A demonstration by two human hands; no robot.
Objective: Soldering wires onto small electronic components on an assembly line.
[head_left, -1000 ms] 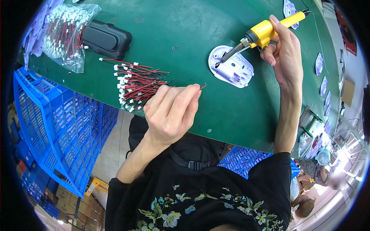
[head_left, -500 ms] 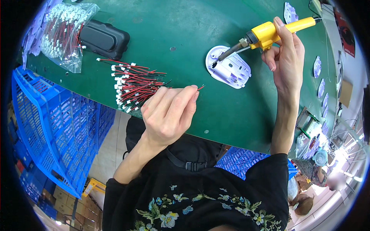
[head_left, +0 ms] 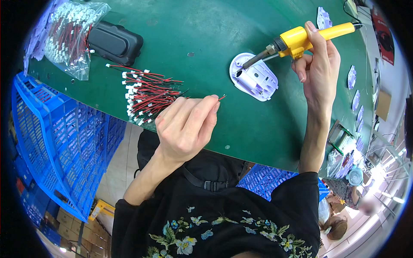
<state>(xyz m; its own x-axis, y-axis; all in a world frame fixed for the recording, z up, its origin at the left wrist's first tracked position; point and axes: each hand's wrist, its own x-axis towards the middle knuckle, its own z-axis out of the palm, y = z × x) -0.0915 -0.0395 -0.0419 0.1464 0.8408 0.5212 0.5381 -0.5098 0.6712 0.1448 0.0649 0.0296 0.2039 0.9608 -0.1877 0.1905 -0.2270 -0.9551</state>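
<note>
My right hand (head_left: pixel 320 64) grips a yellow soldering iron (head_left: pixel 297 42) with a trigger-like body. Its metal tip reaches down to the upper left part of a pale lilac plastic shell (head_left: pixel 263 79) lying on the green table. Pinched between the thumb and forefinger of my left hand (head_left: pixel 187 127) is a thin red-and-black wire lead (head_left: pixel 222 97); only its end pokes out, apart from the shell. Beside that hand lies a pile of red-and-black wires (head_left: pixel 152 92) with white connectors at their left ends.
A clear bag of wired connectors (head_left: pixel 71 38) and a black case (head_left: pixel 115 42) lie at the far left. More lilac shells (head_left: pixel 323 19) line the right side. A green spool stand (head_left: pixel 342 137) is at the right edge. Blue crates (head_left: pixel 64 137) stand below the table's left edge.
The whole view has shifted slightly. Both hands keep nearly the same places, and the iron tip stays at the shell.
</note>
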